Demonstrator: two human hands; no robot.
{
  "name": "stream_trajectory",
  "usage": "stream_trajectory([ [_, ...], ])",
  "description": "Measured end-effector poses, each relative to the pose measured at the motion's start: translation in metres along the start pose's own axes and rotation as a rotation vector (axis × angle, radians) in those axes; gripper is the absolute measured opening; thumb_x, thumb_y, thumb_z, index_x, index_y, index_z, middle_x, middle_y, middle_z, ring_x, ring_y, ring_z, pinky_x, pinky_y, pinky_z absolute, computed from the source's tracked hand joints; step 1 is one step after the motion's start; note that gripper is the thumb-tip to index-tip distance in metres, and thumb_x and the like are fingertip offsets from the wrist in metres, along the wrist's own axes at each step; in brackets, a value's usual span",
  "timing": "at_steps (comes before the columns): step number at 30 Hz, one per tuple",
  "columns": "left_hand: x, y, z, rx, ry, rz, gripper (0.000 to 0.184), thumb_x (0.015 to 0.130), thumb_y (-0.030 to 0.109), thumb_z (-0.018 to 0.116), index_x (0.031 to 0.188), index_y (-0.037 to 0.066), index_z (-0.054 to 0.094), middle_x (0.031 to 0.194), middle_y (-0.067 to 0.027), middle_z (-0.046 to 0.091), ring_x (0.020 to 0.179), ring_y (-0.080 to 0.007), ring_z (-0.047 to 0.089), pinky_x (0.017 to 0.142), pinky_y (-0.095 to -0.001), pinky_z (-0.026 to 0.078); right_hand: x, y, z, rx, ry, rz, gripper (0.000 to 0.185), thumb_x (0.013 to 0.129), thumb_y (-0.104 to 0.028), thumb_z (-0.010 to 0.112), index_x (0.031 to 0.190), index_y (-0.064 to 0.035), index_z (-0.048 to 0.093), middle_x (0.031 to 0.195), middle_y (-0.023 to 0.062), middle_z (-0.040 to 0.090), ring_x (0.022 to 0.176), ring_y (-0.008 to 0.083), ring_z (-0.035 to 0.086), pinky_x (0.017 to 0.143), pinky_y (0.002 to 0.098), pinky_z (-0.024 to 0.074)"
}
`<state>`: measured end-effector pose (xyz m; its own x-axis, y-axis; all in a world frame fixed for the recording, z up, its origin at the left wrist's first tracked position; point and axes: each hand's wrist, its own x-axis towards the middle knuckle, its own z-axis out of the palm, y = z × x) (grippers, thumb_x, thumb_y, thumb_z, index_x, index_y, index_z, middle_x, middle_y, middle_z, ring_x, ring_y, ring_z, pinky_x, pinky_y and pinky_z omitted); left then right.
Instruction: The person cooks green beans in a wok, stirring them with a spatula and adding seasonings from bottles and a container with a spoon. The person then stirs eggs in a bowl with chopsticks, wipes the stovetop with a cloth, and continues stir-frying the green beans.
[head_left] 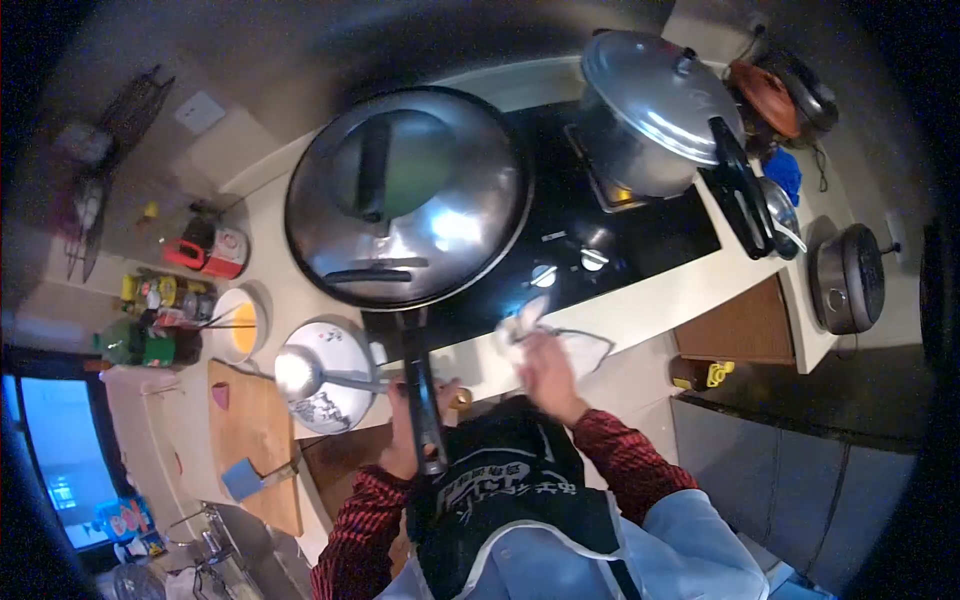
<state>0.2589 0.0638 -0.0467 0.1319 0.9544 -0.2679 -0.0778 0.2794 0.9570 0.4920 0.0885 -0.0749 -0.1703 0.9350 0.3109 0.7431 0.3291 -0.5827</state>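
Note:
My left hand (402, 430) is closed around the handle of a metal ladle (298, 374), beside and partly behind the black pan handle (420, 390). The ladle's bowl hangs over a white patterned plate (330, 405). My right hand (548, 372), slightly blurred, grips a white cloth (580, 352) at the counter's front edge, below the stove knobs. A large wok with a domed metal lid (450, 190) covers the left part of the black stove (640, 250).
A pressure cooker (640, 130) stands on the right burner, its black handle jutting forward. On the left are a bowl of yellow liquid (240, 328), bottles (130, 343), and a cutting board (235, 420) with a blue-bladed cleaver. An appliance (845, 278) sits far right.

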Motion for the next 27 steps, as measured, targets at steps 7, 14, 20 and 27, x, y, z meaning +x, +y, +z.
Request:
stream_trajectory([
  [7, -0.032, 0.064, -0.009, 1.124, -0.260, 0.630, 0.032, 0.071, 0.020, 0.057, 0.102, 0.012, 0.056, 0.095, -0.0068, 0.053, 0.090, -0.0222, 0.050, 0.088, -0.0424, 0.028, 0.061, -0.080, 0.032, 0.138, -0.185, -0.288, 0.054, 0.060, -0.006, 0.064, 0.108, 0.0039, 0.042, 0.110, 0.0236, 0.039, 0.105, 0.0382, 0.037, 0.090, 0.0402, 0.0337],
  [14, -0.065, 0.060, -0.026, 1.105, -0.107, 0.796, 0.028, 0.064, 0.022, 0.062, 0.090, 0.013, 0.060, 0.093, -0.0058, 0.047, 0.092, -0.0249, 0.042, 0.083, -0.0427, 0.029, -0.027, -0.110, 0.036, 1.243, -0.690, 0.287, 0.058, 0.065, -0.014, 0.069, 0.112, -0.0031, 0.037, 0.099, 0.0043, 0.046, 0.087, 0.0129, 0.046, 0.075, 0.0273, 0.0412],
  [20, -0.084, 0.093, -0.073, 0.893, -0.086, 0.731, 0.052, 0.061, 0.027, 0.073, 0.107, 0.010, 0.053, 0.093, -0.0076, 0.047, 0.087, -0.0239, 0.043, 0.076, -0.0363, 0.033, -0.037, -0.154, 0.045, 0.662, -0.241, -0.083, 0.039, 0.065, -0.016, 0.072, 0.098, -0.0072, 0.053, 0.106, 0.0104, 0.046, 0.100, 0.0204, 0.043, 0.085, 0.0339, 0.0393],
  [27, -0.106, 0.089, -0.149, 0.616, 0.445, 0.459, 0.023, 0.070, 0.004, 0.061, 0.091, 0.002, 0.052, 0.084, -0.0110, 0.051, 0.075, -0.0231, 0.050, 0.068, -0.0295, 0.041, -0.041, -0.200, 0.013, 0.877, -0.260, 0.277, 0.025, 0.073, -0.007, 0.065, 0.094, -0.0034, 0.053, 0.090, 0.0096, 0.054, 0.084, 0.0178, 0.053, 0.075, 0.0260, 0.0419],
])
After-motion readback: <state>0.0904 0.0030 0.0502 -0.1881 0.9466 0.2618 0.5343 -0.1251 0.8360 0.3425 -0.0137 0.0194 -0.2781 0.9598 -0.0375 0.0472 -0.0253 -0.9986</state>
